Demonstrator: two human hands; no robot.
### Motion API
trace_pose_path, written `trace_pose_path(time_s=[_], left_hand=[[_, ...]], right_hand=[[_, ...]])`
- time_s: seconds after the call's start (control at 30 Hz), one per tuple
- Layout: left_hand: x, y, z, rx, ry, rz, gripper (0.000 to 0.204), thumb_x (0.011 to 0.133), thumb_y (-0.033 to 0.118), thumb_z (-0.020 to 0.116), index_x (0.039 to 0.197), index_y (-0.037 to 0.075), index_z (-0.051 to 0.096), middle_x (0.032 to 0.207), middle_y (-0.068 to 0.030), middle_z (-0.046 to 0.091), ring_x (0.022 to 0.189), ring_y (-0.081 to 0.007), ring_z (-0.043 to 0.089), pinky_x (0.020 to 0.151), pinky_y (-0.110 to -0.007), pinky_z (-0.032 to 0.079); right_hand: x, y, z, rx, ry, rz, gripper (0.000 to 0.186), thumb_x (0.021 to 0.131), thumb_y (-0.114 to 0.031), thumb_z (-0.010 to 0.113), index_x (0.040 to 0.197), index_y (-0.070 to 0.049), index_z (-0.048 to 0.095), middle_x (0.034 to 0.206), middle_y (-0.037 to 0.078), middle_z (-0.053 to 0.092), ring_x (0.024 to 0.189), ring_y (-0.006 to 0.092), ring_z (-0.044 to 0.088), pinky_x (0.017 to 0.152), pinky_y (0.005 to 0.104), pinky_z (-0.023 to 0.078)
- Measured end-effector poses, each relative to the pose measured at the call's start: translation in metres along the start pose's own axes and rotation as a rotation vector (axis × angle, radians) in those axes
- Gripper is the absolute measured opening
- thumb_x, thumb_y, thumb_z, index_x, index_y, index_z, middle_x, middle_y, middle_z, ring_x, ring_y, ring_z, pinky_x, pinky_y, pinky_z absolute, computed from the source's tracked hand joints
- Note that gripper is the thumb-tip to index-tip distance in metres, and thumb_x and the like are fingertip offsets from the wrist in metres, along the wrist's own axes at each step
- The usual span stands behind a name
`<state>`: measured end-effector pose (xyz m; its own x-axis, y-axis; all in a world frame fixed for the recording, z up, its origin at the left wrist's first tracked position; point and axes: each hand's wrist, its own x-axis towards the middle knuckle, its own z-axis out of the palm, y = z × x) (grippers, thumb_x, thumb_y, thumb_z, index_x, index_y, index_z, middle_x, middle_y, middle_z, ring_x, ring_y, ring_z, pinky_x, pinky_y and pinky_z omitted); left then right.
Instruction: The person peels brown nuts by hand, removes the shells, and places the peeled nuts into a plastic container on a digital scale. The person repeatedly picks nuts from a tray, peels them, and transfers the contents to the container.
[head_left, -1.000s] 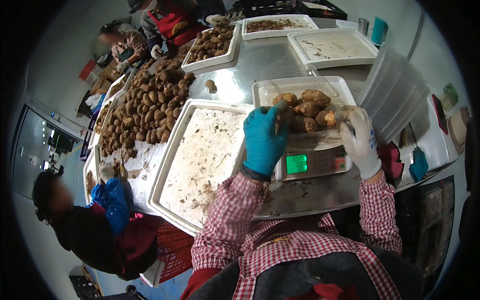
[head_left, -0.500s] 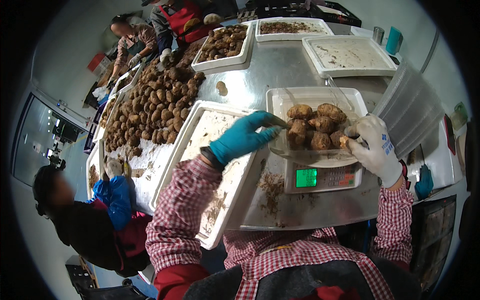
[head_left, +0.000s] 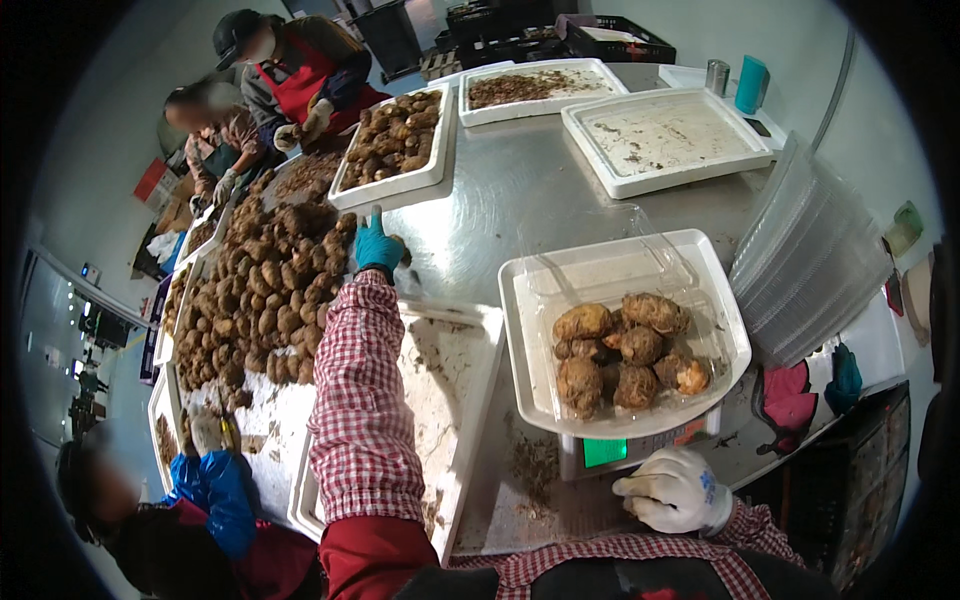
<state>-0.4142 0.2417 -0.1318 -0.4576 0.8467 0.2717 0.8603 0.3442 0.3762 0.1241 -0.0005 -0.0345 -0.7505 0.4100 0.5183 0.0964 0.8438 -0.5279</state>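
Observation:
My left hand [head_left: 375,246], in a teal glove, reaches to the right edge of a large heap of brown taro-like tubers [head_left: 265,285]. Its fingers point away from me, apart, beside a single tuber [head_left: 403,251] that it partly hides. My right hand [head_left: 672,491], in a white glove, rests near the table's front edge with curled fingers; nothing shows in them. Just beyond it, a clear plastic clamshell box [head_left: 640,412] with several tubers [head_left: 640,345] lies lid up in a white tray [head_left: 520,375]. That tray sits on a scale [head_left: 655,447] with a green display.
A long white tray [head_left: 478,365] with dirt lies between heap and scale. Stacked clear boxes [head_left: 815,255] stand at right. Farther back are a tuber-filled tray [head_left: 440,150], a debris tray [head_left: 612,88] and a dirt-specked tray [head_left: 690,180]. Co-workers [head_left: 315,75] work around the table's left side.
My left hand has left the clamshell and moved far left to the heap's edge. My right hand has let go of the box and drawn back toward me. The view has shifted.

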Motion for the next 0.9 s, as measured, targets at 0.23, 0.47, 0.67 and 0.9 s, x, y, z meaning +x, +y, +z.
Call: trace_pose_path(time_s=[0.23,0.47,0.67,0.9], left_hand=[[0.013,-0.067,0.051,-0.281,-0.183,0.026,0.039,0.073,0.014,0.074,0.110,0.006,0.064,0.094,-0.0165,0.070,0.091,-0.0296,0.068,0.083,-0.038,0.054],[-0.092,0.040,-0.069,-1.179,-0.303,-0.028,0.036,0.084,0.000,0.071,0.116,0.001,0.054,0.114,-0.0107,0.063,0.101,-0.0189,0.062,0.088,-0.030,0.052],[-0.234,0.063,-0.146,-1.484,-0.638,-0.123,0.051,0.092,0.016,0.066,0.135,-0.001,0.046,0.123,-0.0144,0.059,0.105,-0.0220,0.060,0.091,-0.033,0.049],[-0.342,0.070,-0.195,-1.542,-0.722,-0.170,0.062,0.094,0.043,0.060,0.136,-0.001,0.046,0.113,-0.0104,0.062,0.094,-0.0182,0.059,0.087,-0.032,0.047]], right_hand=[[-0.004,0.009,0.033,0.251,-0.185,0.286,0.017,0.083,-0.015,0.070,0.098,-0.007,0.070,0.084,0.007,0.068,0.079,0.0241,0.065,0.069,0.0364,0.052],[0.006,0.010,0.060,0.332,-0.311,0.197,0.013,0.081,-0.009,0.068,0.093,-0.005,0.067,0.098,0.003,0.067,0.088,0.0238,0.064,0.076,0.0383,0.051],[0.018,0.001,0.079,0.365,-0.184,0.140,0.018,0.084,-0.011,0.064,0.073,-0.004,0.052,0.078,0.012,0.059,0.073,0.0315,0.058,0.066,0.0411,0.046],[0.075,-0.036,0.082,0.636,-0.092,0.412,0.036,0.094,0.003,0.044,0.129,-0.001,0.053,0.096,0.006,0.065,0.080,0.0106,0.060,0.072,0.0249,0.049]])
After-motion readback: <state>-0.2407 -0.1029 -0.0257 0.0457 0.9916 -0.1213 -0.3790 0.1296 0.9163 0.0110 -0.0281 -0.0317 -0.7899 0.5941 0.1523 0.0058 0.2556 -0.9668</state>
